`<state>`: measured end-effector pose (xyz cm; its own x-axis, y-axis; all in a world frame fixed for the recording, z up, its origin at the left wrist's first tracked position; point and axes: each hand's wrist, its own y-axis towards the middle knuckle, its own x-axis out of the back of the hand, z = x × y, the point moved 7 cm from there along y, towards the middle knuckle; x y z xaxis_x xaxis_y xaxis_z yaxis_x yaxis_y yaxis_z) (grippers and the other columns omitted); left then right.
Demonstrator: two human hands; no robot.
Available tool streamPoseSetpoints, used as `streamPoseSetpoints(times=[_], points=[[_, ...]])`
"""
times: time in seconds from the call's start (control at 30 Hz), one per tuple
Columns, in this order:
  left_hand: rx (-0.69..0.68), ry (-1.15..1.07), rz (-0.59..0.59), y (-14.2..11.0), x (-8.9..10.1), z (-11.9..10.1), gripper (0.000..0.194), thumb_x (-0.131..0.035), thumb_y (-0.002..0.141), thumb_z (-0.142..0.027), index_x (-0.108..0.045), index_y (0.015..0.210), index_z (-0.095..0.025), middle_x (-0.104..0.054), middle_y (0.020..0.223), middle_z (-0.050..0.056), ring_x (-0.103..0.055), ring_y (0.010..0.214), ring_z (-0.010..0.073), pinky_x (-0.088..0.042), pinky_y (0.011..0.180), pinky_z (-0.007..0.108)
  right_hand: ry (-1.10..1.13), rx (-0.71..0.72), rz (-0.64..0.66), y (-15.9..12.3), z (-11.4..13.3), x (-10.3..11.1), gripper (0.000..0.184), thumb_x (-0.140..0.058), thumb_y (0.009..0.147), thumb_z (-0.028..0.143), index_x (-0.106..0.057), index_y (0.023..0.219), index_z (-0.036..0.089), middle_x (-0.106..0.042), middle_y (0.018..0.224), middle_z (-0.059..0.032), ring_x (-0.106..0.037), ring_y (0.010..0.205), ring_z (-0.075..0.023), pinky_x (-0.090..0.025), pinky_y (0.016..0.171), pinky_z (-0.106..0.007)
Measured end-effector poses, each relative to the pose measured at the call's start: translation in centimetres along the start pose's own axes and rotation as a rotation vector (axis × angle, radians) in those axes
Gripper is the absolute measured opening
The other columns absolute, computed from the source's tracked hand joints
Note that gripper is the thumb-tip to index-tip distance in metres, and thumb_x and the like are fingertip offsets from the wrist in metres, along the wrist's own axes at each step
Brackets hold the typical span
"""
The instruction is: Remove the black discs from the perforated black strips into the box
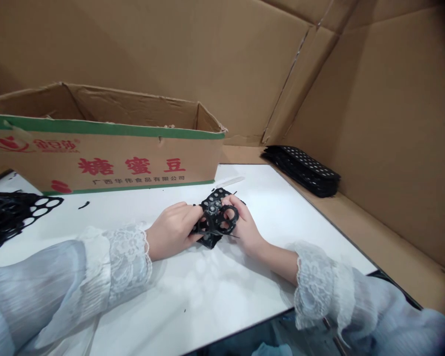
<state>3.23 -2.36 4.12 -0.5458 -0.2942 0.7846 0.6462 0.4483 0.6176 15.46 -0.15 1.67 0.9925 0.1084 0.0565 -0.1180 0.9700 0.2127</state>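
A black sheet with rows of round pale spots point(210, 241) is between my hands, just above or on the white table. My left hand point(176, 227) is closed on its left edge, the fingertips partly hidden behind it. On its right side, my right hand point(244, 225) is closed on a thin black web with ring-shaped holes point(229, 220), which curls up from the sheet's face. Some of the web lies over the sheet, so where the two join is hard to make out.
A cardboard box with red lettering point(141, 160) stands at the back left. Tangled black ring webbing point(11, 215) lies at the left edge. Stacked black dotted sheets point(302, 170) rest at the right, by the cardboard wall point(393, 123). The white table point(163, 306) carries small black scraps point(84, 204).
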Motion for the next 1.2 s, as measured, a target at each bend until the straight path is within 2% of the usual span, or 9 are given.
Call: streamPoseSetpoints(times=[0.23, 0.6, 0.9, 1.2], points=[[-0.020, -0.003, -0.060, 0.1, 0.5, -0.3, 0.007, -0.048, 0.078, -0.023, -0.043, 0.077, -0.017, -0.056, 0.065, 0.001, -0.053, 0.059, 0.0149, -0.041, 0.056, 0.027, -0.067, 0.055, -0.036, -0.1, 0.8, 0.2, 0.022, -0.041, 0.080, 0.036, -0.034, 0.069, 0.019, -0.035, 0.066, 0.0025, -0.034, 0.061, -0.0096, -0.031, 0.056, -0.022], [-0.053, -0.021, -0.103, 0.2, 0.9, -0.6, 0.009, -0.050, 0.075, -0.021, -0.041, 0.075, -0.017, -0.054, 0.060, 0.000, -0.050, 0.053, 0.0139, -0.040, 0.052, 0.025, -0.013, 0.082, -0.060, -0.5, 0.6, 0.0, 0.024, -0.037, 0.086, 0.037, -0.036, 0.070, 0.019, -0.036, 0.067, 0.0025, -0.035, 0.061, -0.0088, -0.032, 0.056, -0.022], [-0.007, -0.043, -0.089, 0.3, 1.0, -0.5, 0.009, -0.050, 0.074, -0.021, -0.041, 0.074, -0.018, -0.051, 0.059, -0.001, -0.048, 0.052, 0.0131, -0.039, 0.051, 0.024, 0.021, 0.079, -0.105, -0.9, 1.1, 0.1, 0.025, -0.036, 0.087, 0.039, -0.034, 0.071, 0.020, -0.033, 0.066, 0.0027, -0.032, 0.059, -0.0090, -0.031, 0.055, -0.022], [-0.026, -0.051, -0.143, 0.5, 1.3, -0.7, 0.010, -0.048, 0.077, -0.023, -0.039, 0.073, -0.019, -0.052, 0.058, -0.001, -0.048, 0.051, 0.0125, -0.038, 0.050, 0.024, 0.091, 0.010, -0.136, -0.9, 1.1, -0.2, 0.025, -0.038, 0.085, 0.041, -0.033, 0.071, 0.021, -0.033, 0.065, 0.0029, -0.035, 0.055, -0.0085, -0.033, 0.051, -0.022]])
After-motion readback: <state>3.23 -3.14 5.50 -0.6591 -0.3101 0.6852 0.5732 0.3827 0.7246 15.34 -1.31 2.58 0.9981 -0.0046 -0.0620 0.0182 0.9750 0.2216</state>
